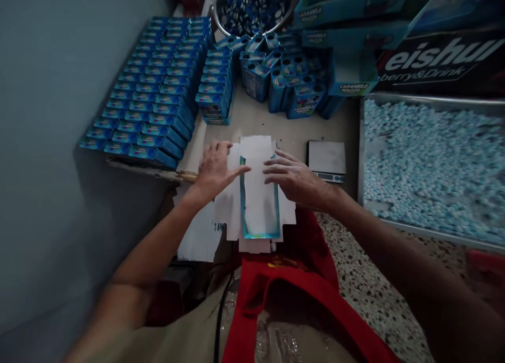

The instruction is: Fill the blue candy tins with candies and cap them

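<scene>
A flat, unfolded carton blank (pixel 257 194), white with a blue-edged panel, lies at the table's near edge. My left hand (pixel 215 168) presses on its left flap, fingers spread and pointing right. My right hand (pixel 294 178) rests on its right flap, fingers pointing left toward the middle panel. Neither hand grips anything; both lie flat on the card.
Rows of small blue boxes (pixel 153 89) fill the left of the table, more stand at the back (pixel 284 79). A metal bowl (pixel 252 8) holds blue pieces. A small scale (pixel 326 160) sits right of the blank. A tray of pale blue candies (pixel 430 163) is at right.
</scene>
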Available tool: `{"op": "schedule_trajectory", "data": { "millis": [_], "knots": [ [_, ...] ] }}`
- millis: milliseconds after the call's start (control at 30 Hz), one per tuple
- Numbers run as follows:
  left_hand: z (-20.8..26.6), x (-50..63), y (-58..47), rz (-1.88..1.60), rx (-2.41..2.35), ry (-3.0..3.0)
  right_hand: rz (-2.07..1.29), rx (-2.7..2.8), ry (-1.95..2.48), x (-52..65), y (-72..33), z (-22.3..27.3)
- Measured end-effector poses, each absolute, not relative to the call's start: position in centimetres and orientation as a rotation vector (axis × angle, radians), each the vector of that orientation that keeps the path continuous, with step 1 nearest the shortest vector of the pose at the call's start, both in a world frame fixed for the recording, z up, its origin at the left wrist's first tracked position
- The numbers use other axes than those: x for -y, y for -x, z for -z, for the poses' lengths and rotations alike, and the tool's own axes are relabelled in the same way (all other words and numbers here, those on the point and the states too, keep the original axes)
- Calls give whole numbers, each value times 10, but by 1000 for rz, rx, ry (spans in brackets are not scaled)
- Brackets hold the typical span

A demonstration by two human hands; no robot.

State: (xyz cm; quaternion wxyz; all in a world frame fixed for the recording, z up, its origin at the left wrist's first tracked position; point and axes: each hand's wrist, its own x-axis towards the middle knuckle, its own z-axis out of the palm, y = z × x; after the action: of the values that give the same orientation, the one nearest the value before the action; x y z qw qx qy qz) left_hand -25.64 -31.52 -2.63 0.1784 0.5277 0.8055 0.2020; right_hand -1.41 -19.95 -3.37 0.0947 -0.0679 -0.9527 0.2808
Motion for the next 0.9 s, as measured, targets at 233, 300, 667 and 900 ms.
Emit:
{"op": "schedule_trajectory", "data": {
  "millis": [233,300,667,900],
  "knots": [
    [80,296,230,-755,-2323,-1004,-1061,2258,1425,206,38,54],
    [82,294,221,-794,-2345,-1030,-1196,2237,1614,206,52,65],
    [83,308,200,-1060,-2305,-1060,-957,2369,1418,225,48,73],
    [81,315,187,-1277,-2265,-970,-962,2293,1383,229,43,77]
  ]
}}
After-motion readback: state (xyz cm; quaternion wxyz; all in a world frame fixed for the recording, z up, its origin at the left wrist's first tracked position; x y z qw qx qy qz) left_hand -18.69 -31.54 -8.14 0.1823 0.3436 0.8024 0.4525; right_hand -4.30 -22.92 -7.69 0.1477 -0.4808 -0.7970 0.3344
